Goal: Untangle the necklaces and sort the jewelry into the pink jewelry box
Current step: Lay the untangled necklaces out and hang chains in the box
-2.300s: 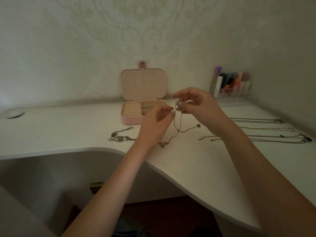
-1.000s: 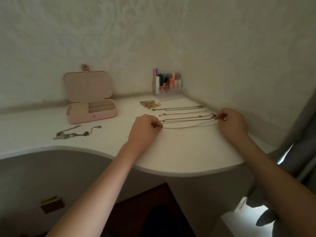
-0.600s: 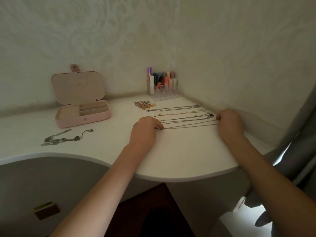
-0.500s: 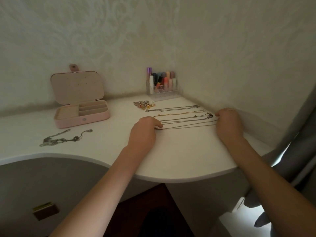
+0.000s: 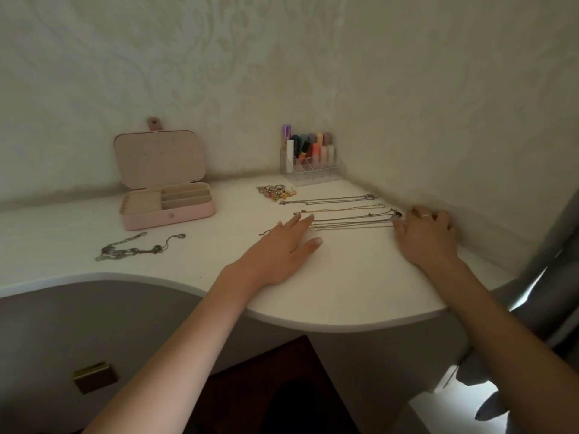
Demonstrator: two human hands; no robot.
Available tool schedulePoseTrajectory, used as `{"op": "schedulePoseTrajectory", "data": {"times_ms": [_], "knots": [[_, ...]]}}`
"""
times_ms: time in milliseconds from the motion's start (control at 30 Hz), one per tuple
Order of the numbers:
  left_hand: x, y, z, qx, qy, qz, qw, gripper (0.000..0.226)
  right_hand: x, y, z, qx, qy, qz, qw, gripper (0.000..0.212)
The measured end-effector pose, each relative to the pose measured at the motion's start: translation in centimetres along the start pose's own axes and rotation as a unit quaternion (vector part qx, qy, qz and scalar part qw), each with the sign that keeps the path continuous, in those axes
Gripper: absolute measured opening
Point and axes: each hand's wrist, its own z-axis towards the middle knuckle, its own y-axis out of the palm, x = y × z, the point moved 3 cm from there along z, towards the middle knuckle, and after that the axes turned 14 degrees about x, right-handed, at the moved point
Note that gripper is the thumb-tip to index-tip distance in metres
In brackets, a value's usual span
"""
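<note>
My left hand (image 5: 283,245) lies flat, fingers straight, on the near chain's (image 5: 351,226) left end; right hand (image 5: 427,233), loosely spread, holds nothing. Keep chains parallel, apart. Tangle (image 5: 138,247) waits near pink box (image 5: 167,211), far left.

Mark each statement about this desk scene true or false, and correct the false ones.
1. The pink jewelry box stands open. True.
2. The left hand grips a necklace in the air. False: it lies flat on the desk.
3. A tangled chain lies in front of the box. True.
4. The straightened necklaces lie inside the box. False: they lie on the desk between the hands.
5. The right hand wears a ring. True.
</note>
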Motion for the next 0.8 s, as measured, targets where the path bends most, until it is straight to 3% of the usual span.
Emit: {"op": "schedulePoseTrajectory", "data": {"times_ms": [133, 267, 433, 600, 733, 800], "knots": [[-0.3, -2.7, -1.1, 0.075, 0.034, -0.013, 0.997, 0.047, -1.1, -1.2, 0.0, 0.096, -0.05, 0.008, 0.994, 0.037], [-5.2, -6.8, -2.6, 0.207, -0.024, 0.019, 0.978, 0.031, -5.4, -2.7, -0.5, 0.12, -0.108, 0.103, 0.981, 0.029], [-10.6, -12.0, -6.4, 0.296, -0.13, 0.114, 0.939, 0.025, -17.4, -4.3, -2.7, 0.033, -0.24, 0.242, 0.94, 0.033], [-13.5, -13.7, -9.6, 0.247, -0.159, 0.158, 0.943, 0.023, -28.8, -4.7, -5.6, -0.078, -0.385, 0.316, 0.863, 0.038], [-13.9, -14.2, -10.3, 0.25, -0.15, 0.12, 0.949, 0.017, -33.8, -3.6, -6.7, -0.162, -0.383, 0.406, 0.813, 0.037], [-14.0, -14.3, -10.2, 0.257, -0.13, 0.139, 0.948, 0.014, -34.5, -3.1, -7.3, -0.187, -0.354, 0.469, 0.787, 0.024]]}}
